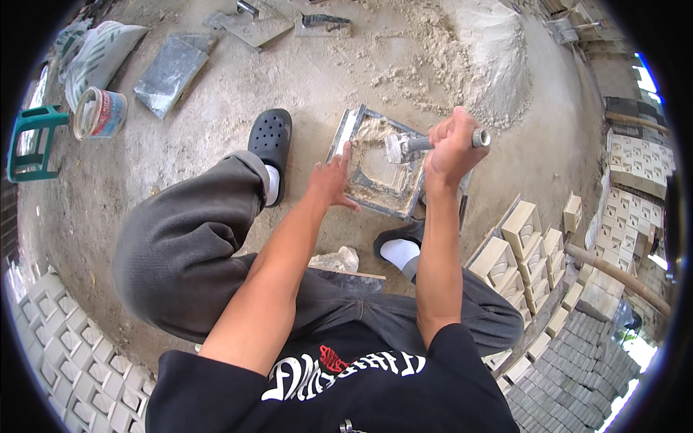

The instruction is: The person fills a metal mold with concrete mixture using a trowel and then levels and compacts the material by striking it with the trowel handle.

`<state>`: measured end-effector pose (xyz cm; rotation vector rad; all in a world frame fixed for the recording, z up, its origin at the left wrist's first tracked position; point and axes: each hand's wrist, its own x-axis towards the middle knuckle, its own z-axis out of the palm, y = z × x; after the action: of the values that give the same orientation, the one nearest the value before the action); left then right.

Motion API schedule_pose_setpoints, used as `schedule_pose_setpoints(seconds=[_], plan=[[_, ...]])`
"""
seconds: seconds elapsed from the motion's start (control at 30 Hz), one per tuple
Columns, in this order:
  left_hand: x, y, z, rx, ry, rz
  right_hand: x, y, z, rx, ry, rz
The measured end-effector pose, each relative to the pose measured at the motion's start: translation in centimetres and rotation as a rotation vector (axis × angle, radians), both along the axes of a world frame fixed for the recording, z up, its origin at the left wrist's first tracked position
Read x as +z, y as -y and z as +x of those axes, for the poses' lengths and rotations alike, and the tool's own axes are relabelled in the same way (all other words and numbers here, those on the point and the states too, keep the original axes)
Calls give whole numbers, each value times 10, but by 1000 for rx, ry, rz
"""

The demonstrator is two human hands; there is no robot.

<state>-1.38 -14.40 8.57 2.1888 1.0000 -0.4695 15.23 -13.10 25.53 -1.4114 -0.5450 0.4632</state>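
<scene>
down at the middle of the frame, a square metal mould (380, 167) lies on the sandy ground, its inside packed with pale, damp mix. the right hand (451, 148) is closed tight around the grey pipe handle of a hammer (415, 144), whose blocky head sits over the upper right part of the mould. the left hand (333, 180) rests with fingers spread on the mould's left rim, its grip open and holding nothing. a black clog (271, 148) stands just left of the mould, and a white-socked foot (399, 252) sits just below it. a heap of sand (476, 58) rises in the upper right, touching the ground beyond the mould. at the right edge, finished pale blocks (523, 249) stand in rows, with more stacked in the lower left corner. a small paint bucket (99, 112) and a green stool (32, 143) sit at the upper left, near a filled sack (97, 54) and a flat grey slab (171, 72).
</scene>
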Motion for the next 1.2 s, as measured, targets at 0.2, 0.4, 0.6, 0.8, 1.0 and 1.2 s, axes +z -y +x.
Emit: schedule_pose_setpoints(seconds=[0.2,0.4,0.6,0.8,1.0,1.2], plan=[[-6,-9,14,-19,-80,-133,-86,-21,11,-28,105,-36],[-8,-4,9,13,-99,-204,-27,-20,5,-51,10,10],[3,-8,21,-7,-110,-252,-81,-12,-4,-170,88,-3],[-25,1,9,292,354,-71,-78,-10,25,232,52,153],[-53,19,32,808,648,-37,-65,-11,26,376,-184,127],[-43,22,27,822,543,-22,-18,-6,7,215,-111,241]])
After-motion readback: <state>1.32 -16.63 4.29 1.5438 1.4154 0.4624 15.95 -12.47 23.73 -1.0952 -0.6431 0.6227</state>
